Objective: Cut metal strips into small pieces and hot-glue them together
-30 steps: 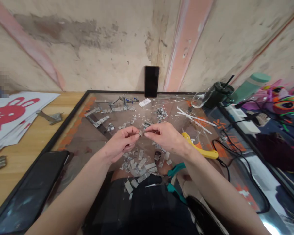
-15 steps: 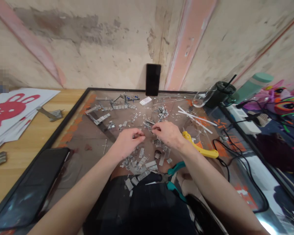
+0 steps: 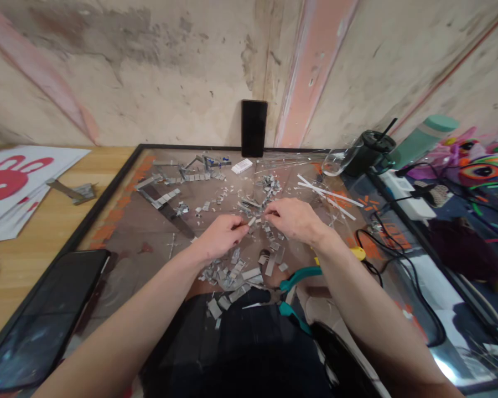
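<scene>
Your left hand pinches a small pale piece over the littered tabletop; your right hand curls just beside it; whether it grips anything, I cannot tell. Beyond lie grey scraps; farther, a white block; then a black phone, upright against the wall.

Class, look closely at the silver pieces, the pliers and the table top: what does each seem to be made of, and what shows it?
Silver pieces: perhaps thin metal or foil-covered card; flat, grey, with a dull shine.
Pliers: probably metal, judging by the grey joint, with smooth teal plastic or rubber handles.
Table top: likely clear glass or plastic, glossy; the person's lap shows through it.
</scene>
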Tool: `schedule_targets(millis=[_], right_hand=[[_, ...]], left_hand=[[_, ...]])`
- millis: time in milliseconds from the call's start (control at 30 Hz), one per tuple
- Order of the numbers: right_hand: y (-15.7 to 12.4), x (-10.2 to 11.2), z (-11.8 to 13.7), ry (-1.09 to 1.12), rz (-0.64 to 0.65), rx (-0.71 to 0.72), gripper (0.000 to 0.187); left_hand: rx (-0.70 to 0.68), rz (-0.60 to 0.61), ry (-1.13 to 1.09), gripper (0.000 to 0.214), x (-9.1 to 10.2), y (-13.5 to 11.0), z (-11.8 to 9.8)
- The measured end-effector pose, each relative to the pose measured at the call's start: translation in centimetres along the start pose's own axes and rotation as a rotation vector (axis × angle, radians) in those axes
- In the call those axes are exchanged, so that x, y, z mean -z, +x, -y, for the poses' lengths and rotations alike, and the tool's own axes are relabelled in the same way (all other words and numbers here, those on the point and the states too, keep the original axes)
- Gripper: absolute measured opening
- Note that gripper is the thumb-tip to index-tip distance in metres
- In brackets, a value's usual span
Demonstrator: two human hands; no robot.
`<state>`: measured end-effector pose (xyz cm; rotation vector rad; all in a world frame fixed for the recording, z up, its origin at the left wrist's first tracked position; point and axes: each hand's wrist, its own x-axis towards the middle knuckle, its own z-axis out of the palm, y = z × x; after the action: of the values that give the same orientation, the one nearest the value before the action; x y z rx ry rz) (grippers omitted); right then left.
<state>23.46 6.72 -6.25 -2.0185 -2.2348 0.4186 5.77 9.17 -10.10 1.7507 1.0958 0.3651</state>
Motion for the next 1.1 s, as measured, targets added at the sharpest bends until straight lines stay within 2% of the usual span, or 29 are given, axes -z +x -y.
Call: schedule_targets(millis=[133, 267, 367, 533, 733, 867, 1100], right_hand=[[0.0, -0.5, 0.4, 0.091, 0.060, 0.069, 0.021], [-0.2, -0.7, 1.5, 0.287, 0.107, 0.150, 0.032], [-0.1, -1.1, 1.7, 0.431, 0.125, 0.154, 0.023], [0.2, -1.7, 1.4, 0.609, 0.152, 0.137, 0.008], [0.1, -1.5, 1.5, 0.745, 0.183, 0.114, 0.003], [0.3, -1.4, 1.5, 0.866, 0.175, 0.069, 0.012], [0.5, -1.4, 0.8, 1.050, 0.088, 0.009, 0.014]], left_hand=[[0.068, 0.043, -0.234, 0.022, 0.5, -1.1, 0.3], [0.097, 0.088, -0.391, 0.023, 0.2, -1.5, 0.5], [0.093, 0.094, -0.460, 0.026, 0.1, -1.6, 0.5], [0.093, 0.100, -0.513, 0.024, 0.2, -1.9, 0.5], [0.063, 0.048, -0.525, 0.023, -0.2, -1.9, 0.5], [0.029, 0.024, -0.501, 0.021, -0.2, -2.0, 0.5], [0.021, 0.023, -0.570, 0.017, 0.0, -2.5, -0.3]])
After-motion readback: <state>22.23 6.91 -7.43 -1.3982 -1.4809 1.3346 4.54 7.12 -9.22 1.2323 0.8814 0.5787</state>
